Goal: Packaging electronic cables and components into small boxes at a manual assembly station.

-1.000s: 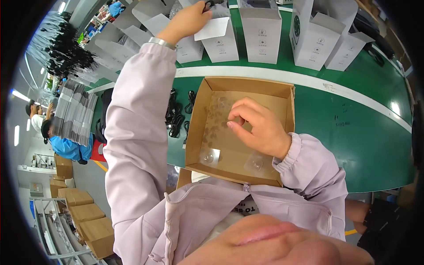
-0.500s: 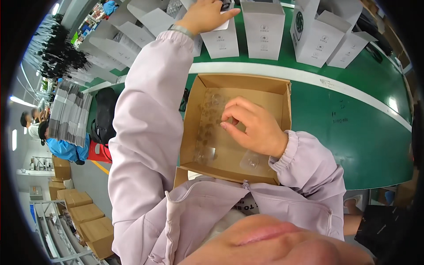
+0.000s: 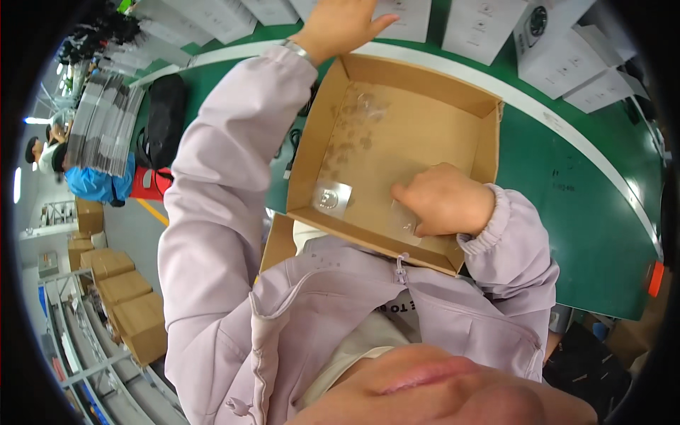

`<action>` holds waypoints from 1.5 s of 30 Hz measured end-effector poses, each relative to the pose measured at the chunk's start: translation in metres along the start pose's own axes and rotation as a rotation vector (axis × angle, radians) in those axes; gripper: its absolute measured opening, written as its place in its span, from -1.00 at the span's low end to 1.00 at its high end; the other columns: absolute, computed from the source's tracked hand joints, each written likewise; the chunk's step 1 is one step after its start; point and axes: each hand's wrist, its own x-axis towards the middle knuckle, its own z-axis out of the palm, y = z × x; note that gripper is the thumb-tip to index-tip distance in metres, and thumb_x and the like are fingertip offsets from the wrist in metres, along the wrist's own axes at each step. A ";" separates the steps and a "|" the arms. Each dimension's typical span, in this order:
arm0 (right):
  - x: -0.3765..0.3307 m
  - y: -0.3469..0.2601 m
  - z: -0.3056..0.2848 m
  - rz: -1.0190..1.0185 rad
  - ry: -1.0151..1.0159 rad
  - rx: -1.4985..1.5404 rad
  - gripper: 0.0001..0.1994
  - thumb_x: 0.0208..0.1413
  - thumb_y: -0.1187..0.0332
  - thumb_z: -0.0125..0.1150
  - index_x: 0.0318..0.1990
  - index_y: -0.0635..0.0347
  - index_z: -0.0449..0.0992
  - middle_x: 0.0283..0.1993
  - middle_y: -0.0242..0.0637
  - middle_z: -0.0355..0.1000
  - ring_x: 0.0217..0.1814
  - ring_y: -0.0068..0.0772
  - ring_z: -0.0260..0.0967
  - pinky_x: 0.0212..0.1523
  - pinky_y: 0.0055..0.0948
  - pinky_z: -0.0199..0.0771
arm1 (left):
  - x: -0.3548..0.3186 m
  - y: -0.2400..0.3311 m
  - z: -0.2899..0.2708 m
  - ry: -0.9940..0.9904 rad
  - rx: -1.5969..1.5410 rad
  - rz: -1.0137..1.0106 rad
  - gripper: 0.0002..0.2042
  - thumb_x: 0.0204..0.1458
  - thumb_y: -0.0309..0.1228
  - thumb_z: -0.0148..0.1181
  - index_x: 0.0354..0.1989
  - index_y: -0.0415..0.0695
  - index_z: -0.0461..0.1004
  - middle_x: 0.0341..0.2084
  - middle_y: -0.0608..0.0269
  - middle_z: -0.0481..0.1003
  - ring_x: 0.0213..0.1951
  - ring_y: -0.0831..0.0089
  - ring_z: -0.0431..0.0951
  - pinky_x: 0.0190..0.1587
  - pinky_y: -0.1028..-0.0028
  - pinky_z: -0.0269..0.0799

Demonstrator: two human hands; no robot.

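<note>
Inside the shallow brown cardboard tray [image 3: 425, 134], near-right corner, my right hand [image 3: 446, 202] curls over a clear, flat plastic piece [image 3: 404, 227]; grip undeterminable. Likely light, slippery; hold by edges. Left hand [image 3: 341, 30] beyond the far-left corner: thumb spread, fingertips unseen.

Pale lilac jacket [image 3: 212, 191] – gathered cuffs [image 3: 499, 221], front zipper pull [image 3: 401, 269], silvery wristband [image 3: 296, 49]

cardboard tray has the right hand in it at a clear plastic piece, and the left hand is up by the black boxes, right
Not quite: the boxes by the left hand are white, not black, as the head view shows. The right hand is indeed in the cardboard tray at a clear plastic piece.
</note>
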 end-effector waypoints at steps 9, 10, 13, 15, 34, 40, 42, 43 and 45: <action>0.001 0.006 0.010 -0.028 0.060 -0.032 -0.71 -0.36 0.39 0.27 -0.44 0.27 0.34 -0.54 -0.17 0.35 -0.42 -0.08 0.33 -0.42 -0.23 0.33 | -0.083 -0.047 -0.055 -0.721 -0.205 -0.448 -0.65 -0.05 -0.10 0.01 -0.40 -0.19 0.40 -0.54 0.09 0.45 -0.42 0.20 0.45 -0.40 0.34 0.32; 0.001 0.010 0.015 -0.112 0.161 -0.040 -0.73 -0.36 0.40 0.27 -0.45 0.26 0.34 -0.55 -0.18 0.34 -0.44 -0.09 0.32 -0.42 -0.24 0.33 | -0.094 -0.044 -0.056 -0.896 -0.159 -0.469 -0.65 -0.08 -0.09 0.04 -0.45 -0.19 0.41 -0.56 0.10 0.45 -0.43 0.19 0.45 -0.40 0.34 0.33; 0.003 0.010 0.013 -0.194 0.187 -0.009 -0.78 -0.35 0.44 0.21 -0.46 0.25 0.35 -0.54 -0.18 0.34 -0.44 -0.09 0.31 -0.43 -0.24 0.32 | -0.128 -0.040 -0.049 -0.950 -0.171 -0.444 -0.65 -0.12 -0.08 0.10 -0.51 -0.19 0.42 -0.58 0.11 0.45 -0.46 0.18 0.45 -0.40 0.36 0.34; 0.002 0.008 0.011 -0.188 0.055 0.098 -0.85 -0.32 0.50 0.10 -0.48 0.27 0.36 -0.48 -0.14 0.35 -0.41 -0.10 0.33 -0.43 -0.25 0.32 | -0.136 -0.036 -0.046 -0.734 -0.279 -0.336 -0.65 -0.16 -0.08 0.15 -0.51 -0.18 0.43 -0.58 0.10 0.45 -0.50 0.20 0.45 -0.40 0.39 0.34; 0.014 -0.003 -0.012 0.156 1.312 0.911 -0.82 -0.10 0.56 0.13 -0.30 0.22 0.32 -0.46 -0.49 0.28 -0.53 -0.78 0.12 -0.55 -0.74 0.10 | -0.041 0.046 -0.117 -0.690 -1.658 -0.763 -0.79 0.03 -0.45 0.02 -0.20 -0.31 0.37 -0.37 0.36 0.41 -0.36 0.64 0.36 -0.32 0.64 0.28; 0.013 0.000 -0.011 0.106 1.395 0.862 -0.70 -0.09 0.63 0.09 -0.17 0.25 0.22 -0.30 -0.38 0.26 -0.40 -0.69 0.20 -0.41 -0.70 0.20 | -0.009 0.034 -0.108 -0.732 -0.876 -0.330 -0.74 0.00 -0.31 0.07 -0.23 -0.25 0.40 -0.44 0.38 0.41 -0.37 0.68 0.31 -0.32 0.60 0.27; 0.011 0.004 -0.009 0.100 1.396 0.827 -0.68 -0.10 0.63 0.08 -0.15 0.24 0.21 -0.26 -0.35 0.25 -0.40 -0.68 0.20 -0.39 -0.68 0.20 | 0.023 0.003 -0.084 -0.328 -0.689 -0.491 -0.71 0.00 -0.28 0.07 -0.21 -0.24 0.37 -0.45 0.32 0.43 -0.37 0.64 0.35 -0.30 0.59 0.29; 0.009 0.005 -0.007 0.086 1.384 0.815 -0.66 -0.10 0.63 0.08 -0.14 0.24 0.20 -0.25 -0.34 0.24 -0.40 -0.68 0.19 -0.38 -0.68 0.20 | 0.043 -0.003 -0.085 -0.166 -0.575 -0.508 -0.65 -0.02 -0.28 0.06 -0.12 -0.28 0.30 -0.32 0.09 0.40 -0.25 0.37 0.36 -0.21 0.44 0.28; 0.011 -0.007 -0.007 0.005 1.312 0.779 -0.67 -0.11 0.62 0.09 -0.14 0.24 0.20 -0.25 -0.35 0.24 -0.41 -0.68 0.19 -0.38 -0.67 0.20 | 0.050 -0.040 -0.095 0.125 -0.277 -0.413 -0.61 -0.02 -0.29 0.04 -0.08 -0.31 0.26 -0.26 -0.14 0.39 -0.20 0.08 0.41 -0.19 0.31 0.31</action>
